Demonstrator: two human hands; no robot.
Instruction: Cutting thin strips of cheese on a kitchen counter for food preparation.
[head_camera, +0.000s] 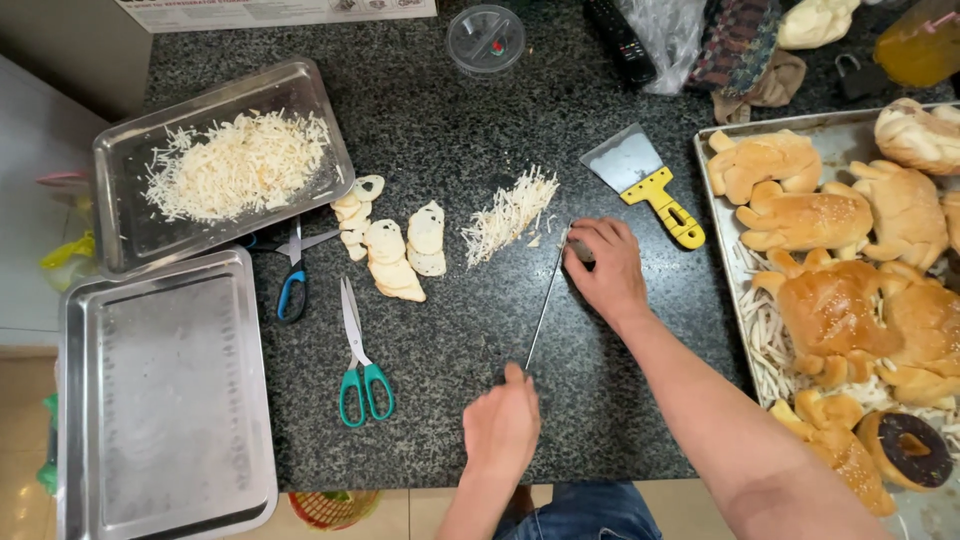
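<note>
My left hand (503, 425) grips the handle of a long knife (547, 298) near the counter's front edge. The blade runs up and to the right across the dark granite. My right hand (607, 268) rests its fingers on the blade's far end. A small heap of pale shredded strips (510, 213) lies just left of the knife tip. Left of that, several flat bread slices (395, 250) lie in short rows.
A metal tray of shreds (128, 160) and a bare metal tray (165, 400) sit at left. Blue-handled scissors (292, 280) and green-handled scissors (360, 370) lie between. A yellow-handled scraper (645, 180) lies above my right hand. A tray of baked buns (722, 170) fills the right.
</note>
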